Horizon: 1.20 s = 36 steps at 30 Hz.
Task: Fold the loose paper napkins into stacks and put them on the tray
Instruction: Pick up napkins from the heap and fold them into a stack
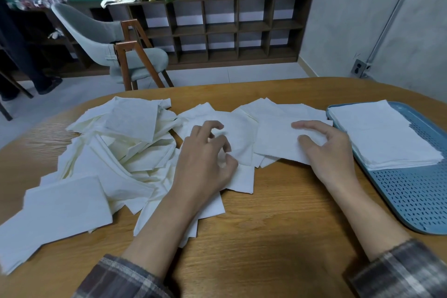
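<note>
A large heap of loose white paper napkins [116, 152] covers the left and middle of the wooden table [266, 237]. My left hand [205, 162] rests on napkins in the middle, its fingers curled and pinching at one napkin [238, 143]. My right hand [331, 150] grips the right edge of a flat napkin [275, 138], thumb under and fingers on top. A blue perforated tray [411, 196] lies at the right, with a stack of folded napkins [382, 133] on its far half.
A flat pile of napkins [58, 210] lies at the near left. Beyond the table stand a grey chair with wooden legs [116, 48], a dark cubby shelf [229, 29] with potted plants, and a person's legs [29, 63] at far left.
</note>
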Motion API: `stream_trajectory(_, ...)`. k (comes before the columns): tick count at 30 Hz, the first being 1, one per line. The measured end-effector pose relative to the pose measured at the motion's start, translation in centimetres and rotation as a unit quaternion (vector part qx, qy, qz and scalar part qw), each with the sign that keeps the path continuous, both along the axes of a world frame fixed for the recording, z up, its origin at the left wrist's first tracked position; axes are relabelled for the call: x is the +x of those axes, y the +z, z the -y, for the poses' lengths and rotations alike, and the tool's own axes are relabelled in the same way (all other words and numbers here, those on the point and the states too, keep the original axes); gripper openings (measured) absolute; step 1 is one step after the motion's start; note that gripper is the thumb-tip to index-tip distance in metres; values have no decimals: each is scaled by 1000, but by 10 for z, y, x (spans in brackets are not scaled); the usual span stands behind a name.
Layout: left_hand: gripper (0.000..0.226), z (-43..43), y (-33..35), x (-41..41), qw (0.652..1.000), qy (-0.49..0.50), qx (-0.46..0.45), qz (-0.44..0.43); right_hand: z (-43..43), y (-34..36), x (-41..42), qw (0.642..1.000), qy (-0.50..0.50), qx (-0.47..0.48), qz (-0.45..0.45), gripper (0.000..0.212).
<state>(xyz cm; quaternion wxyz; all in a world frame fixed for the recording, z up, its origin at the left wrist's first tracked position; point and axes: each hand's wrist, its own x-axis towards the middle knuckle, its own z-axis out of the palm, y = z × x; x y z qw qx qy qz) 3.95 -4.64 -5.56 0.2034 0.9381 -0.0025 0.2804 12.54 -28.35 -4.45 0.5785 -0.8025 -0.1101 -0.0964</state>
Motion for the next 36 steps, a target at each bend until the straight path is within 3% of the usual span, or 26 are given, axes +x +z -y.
stream_trajectory(6,24,12,7,-8,989,-128,11,-75,-2,3,-4,1000,15,-4,21,40)
stream_trajectory(10,10,18,17,-14,985,-124,-117,-38,-4,8,-10,997,63,-6,53,36)
stream_trajectory(14,4,22,23,-17,969,-117,-220,-3,-4,10,-18,981,177,-34,77,41)
stream_trajectory(17,2,24,26,-17,964,-124,-234,16,-7,10,-23,969,223,-68,78,48)
stream_trajectory(22,3,25,28,-18,965,-140,-213,60,-7,12,-24,975,200,-50,83,60)
stream_trajectory(27,9,29,31,-20,951,-149,-271,27,-7,15,-29,968,233,-76,54,72)
stream_trajectory(29,7,31,32,-20,941,-152,-300,20,-10,15,-31,961,254,-98,41,69)
stream_trajectory(32,4,32,31,-19,932,-147,-330,14,-14,14,-32,963,240,-110,42,45)
stream_trajectory(35,9,31,32,-18,925,-134,-355,0,-17,12,-31,976,204,-61,37,12)
stream_trajectory(36,14,29,33,-18,924,-132,-359,-16,-17,11,-30,980,196,-32,21,10)
